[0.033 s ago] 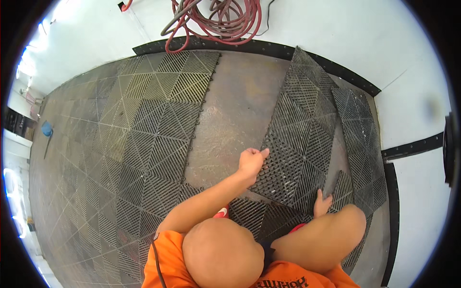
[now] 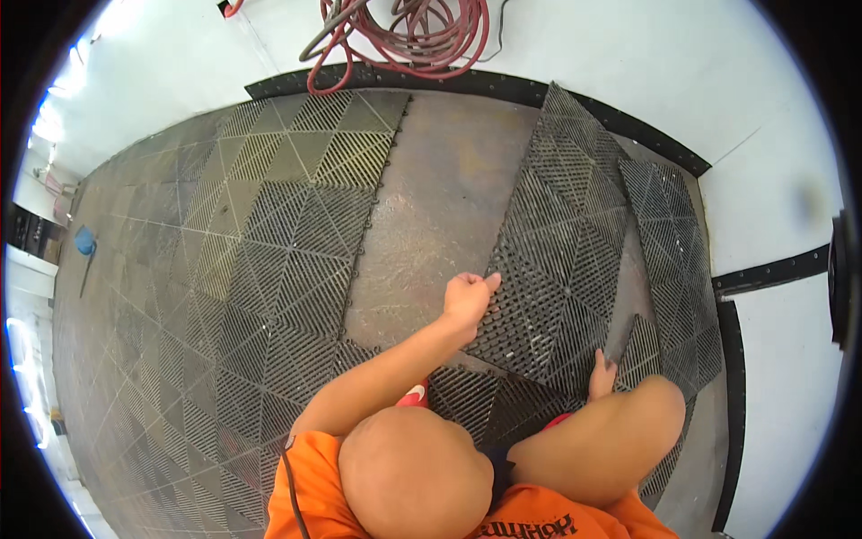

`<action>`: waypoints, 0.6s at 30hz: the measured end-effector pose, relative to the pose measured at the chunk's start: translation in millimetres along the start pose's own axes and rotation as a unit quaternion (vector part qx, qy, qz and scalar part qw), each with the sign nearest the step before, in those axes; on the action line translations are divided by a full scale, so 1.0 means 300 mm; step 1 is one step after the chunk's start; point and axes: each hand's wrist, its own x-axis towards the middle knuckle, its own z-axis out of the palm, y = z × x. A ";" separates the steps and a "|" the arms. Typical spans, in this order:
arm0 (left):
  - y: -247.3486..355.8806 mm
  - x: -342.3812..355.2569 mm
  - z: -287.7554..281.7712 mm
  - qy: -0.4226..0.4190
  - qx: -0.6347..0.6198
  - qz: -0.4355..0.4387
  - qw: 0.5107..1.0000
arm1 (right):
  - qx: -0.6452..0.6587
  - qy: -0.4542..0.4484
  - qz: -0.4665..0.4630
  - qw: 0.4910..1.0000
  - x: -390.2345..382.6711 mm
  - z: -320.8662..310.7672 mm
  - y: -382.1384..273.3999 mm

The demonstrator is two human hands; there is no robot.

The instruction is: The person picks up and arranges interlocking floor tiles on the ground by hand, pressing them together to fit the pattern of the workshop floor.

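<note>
A strip of joined dark grey slotted plastic floor tiles [image 2: 566,242] lies at an angle before me, stretching from my hands toward the far wall. My left hand [image 2: 469,298] is closed on its left edge, close to the near end. At the near right corner my right hand [image 2: 602,374] has its fingers closed around the strip's edge, with the wrist partly hidden by my bent right knee [image 2: 628,431]. Left of the strip, bare grey concrete [image 2: 440,189] shows. Beyond that gap lies a larger area of fixed tiles [image 2: 296,251] with loops along its edge.
Another tile section [image 2: 669,242] lies to the right, by the white wall [image 2: 772,207] with black edging [image 2: 736,395]. A coiled red hose [image 2: 422,40] hangs at the far wall. A blue-headed tool [image 2: 85,242] lies far left. More tiles [image 2: 462,395] are under my legs.
</note>
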 end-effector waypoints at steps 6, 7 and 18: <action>-0.011 0.124 -0.212 0.027 -0.025 0.040 0.999 | 0.090 -0.093 0.031 0.991 0.083 0.169 0.033; -0.015 0.142 -0.232 0.011 -0.019 0.028 0.999 | 0.133 -0.068 0.010 0.989 0.110 0.162 0.073; -0.059 0.031 -0.278 0.143 0.213 0.157 0.954 | 0.247 -0.165 -0.068 0.952 0.068 0.424 0.227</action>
